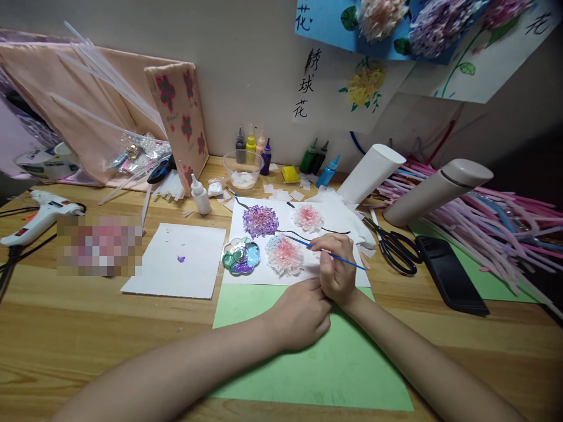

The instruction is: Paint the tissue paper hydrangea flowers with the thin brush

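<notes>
In the head view my right hand (pixel 338 266) pinches a thin blue paintbrush (pixel 349 261), its tip at the upper edge of a white paper flower (pixel 285 257) tinted pink and light blue. My left hand (pixel 303 313) lies below it with fingers curled, touching the right hand; I see nothing in it. The flower sits on a white sheet (pixel 226 276) with a purple flower (pixel 260 221) and a pink-and-white flower (pixel 308 218). Dark painted stems run beside them. Left of the tinted flower is a clear paint palette (pixel 241 256) with purple, blue and green paint.
Green paper (pixel 316 375) lies under the sheet. To the left are a paint-marked white paper (pixel 176 275) and a glue gun (pixel 41 217). Scissors (pixel 398 246), a black phone-like object (pixel 451 275) and two tall bottles stand or lie right. Behind are paint bottles and a clear bowl (pixel 243 170).
</notes>
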Tool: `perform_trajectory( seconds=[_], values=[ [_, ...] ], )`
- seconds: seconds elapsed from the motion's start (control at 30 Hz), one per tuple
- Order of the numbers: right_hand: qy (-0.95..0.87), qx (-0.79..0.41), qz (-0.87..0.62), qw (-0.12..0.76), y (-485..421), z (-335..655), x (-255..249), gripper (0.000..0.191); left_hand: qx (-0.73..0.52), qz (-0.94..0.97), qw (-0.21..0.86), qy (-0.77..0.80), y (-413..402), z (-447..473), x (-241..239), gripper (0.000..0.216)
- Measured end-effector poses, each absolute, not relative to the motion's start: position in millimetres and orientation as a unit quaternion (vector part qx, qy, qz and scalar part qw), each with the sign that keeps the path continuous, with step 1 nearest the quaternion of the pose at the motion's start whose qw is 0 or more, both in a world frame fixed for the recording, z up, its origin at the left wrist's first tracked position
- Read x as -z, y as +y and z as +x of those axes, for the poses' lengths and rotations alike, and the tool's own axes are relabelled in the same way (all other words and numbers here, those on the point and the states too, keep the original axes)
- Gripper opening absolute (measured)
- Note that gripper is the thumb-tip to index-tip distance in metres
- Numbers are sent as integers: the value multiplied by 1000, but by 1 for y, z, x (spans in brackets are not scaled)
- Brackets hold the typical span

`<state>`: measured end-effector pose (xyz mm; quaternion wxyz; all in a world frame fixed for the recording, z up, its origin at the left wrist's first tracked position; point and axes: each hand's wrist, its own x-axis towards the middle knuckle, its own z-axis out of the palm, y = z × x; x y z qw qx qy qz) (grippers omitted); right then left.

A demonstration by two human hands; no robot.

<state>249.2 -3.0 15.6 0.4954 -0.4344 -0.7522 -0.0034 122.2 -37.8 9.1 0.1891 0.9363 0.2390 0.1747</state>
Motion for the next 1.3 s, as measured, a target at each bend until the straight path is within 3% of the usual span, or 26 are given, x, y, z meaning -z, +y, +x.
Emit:
perform_trajectory(
  seconds=[0.43,0.57,0.77,1.0,1.1,1.3],
  values=[
    [-739,22,-455,496,-3,250,-14,17,-174,935,194,241,-38,122,-10,16],
    [-761,0,-398,512,-4,251,-16,21,-171,939,181,239,-38,122,-8,17],
    [-875,-33,-268,403,-3,248,-27,28,-140,951,149,234,-42,123,0,22],
    [-894,-83,-266,351,-1,244,-28,25,-139,950,134,245,-44,122,-2,23],
    [-887,-66,-265,371,-2,245,-26,26,-140,950,138,243,-42,122,-2,24],
    [-752,4,-379,539,-7,250,-15,23,-200,944,147,218,-38,124,-1,20]
  ],
)
